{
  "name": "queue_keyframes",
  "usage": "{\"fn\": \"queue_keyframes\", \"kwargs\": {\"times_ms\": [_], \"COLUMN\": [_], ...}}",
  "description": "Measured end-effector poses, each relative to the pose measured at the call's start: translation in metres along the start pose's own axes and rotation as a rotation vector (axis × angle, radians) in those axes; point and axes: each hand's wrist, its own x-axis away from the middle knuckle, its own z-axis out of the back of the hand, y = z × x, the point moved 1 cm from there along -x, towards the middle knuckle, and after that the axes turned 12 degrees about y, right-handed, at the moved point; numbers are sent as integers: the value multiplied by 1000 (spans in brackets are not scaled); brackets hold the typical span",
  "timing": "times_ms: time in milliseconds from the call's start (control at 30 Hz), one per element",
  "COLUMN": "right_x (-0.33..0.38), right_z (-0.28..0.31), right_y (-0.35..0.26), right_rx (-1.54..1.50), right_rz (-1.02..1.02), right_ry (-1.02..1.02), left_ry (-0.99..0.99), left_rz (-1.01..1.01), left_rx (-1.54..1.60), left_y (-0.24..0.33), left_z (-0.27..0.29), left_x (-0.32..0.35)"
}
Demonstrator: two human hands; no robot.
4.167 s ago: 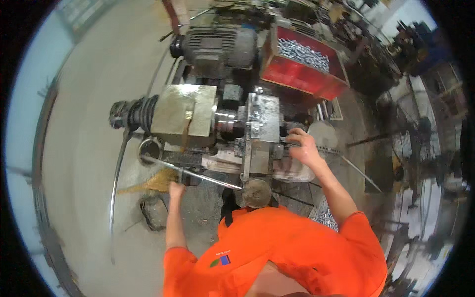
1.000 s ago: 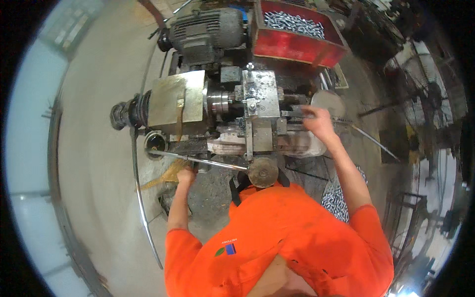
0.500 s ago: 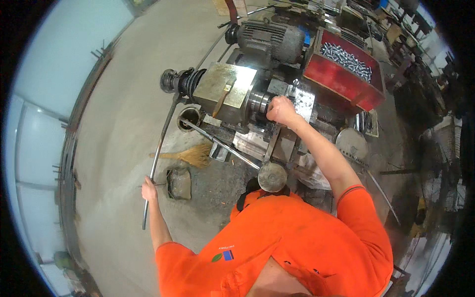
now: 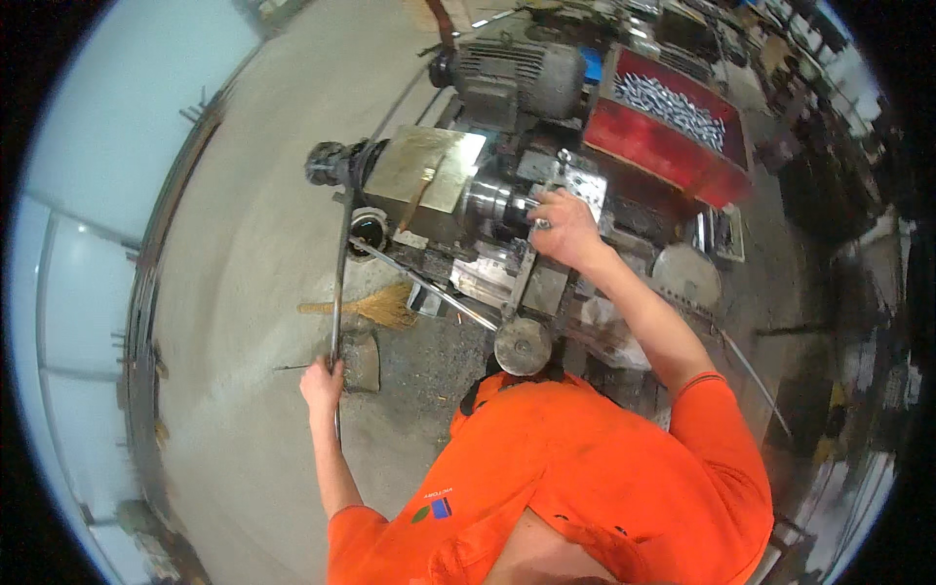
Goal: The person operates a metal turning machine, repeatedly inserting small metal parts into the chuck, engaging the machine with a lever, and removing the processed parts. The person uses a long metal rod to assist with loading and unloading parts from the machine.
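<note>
My left hand [image 4: 322,382] is wrapped round the lower part of a long metal lever rod [image 4: 338,310], which runs up to the left end of a small lathe-like machine. At the spindle chuck [image 4: 492,202], a shiny round steel part, my right hand [image 4: 565,229] has its fingers curled just to the right of the jaws. A small shiny metal piece [image 4: 542,223] shows between its thumb and fingers; its exact kind is too small to tell. On the headstock cover [image 4: 395,161] lies a brush [image 4: 419,195] with a wooden handle.
A red bin [image 4: 663,156] full of small metal pieces stands behind on the right, beside an electric motor [image 4: 522,80]. A second bar with a round weight [image 4: 524,346] reaches toward my body. On the floor lie a straw broom [image 4: 385,305] and a dustpan-like scoop [image 4: 363,364].
My left hand has swung the lever rod to the right, so it now hangs nearly straight toward me. My right hand has drawn slightly away from the chuck, and the small metal piece now shows.
</note>
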Motion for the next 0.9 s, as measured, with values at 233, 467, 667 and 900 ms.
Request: {"fn": "queue_keyframes", "kwargs": {"times_ms": [233,467,667,900], "right_x": [95,141,157,173], "right_z": [40,63,85,82], "right_y": [-51,-64,-74,-84], "right_rx": [-183,-85,-196,-506], "right_rz": [108,-74,-224,-454], "right_ry": [-134,-84,34,221], "left_ry": [-454,-1036,-1423,-1846], "left_rz": [-275,-392,-250,-90], "left_rx": [1016,1412,1535,1669], "left_y": [250,318,332,329], "left_z": [75,30,29,30], "left_x": [-26,20,37,40]}}
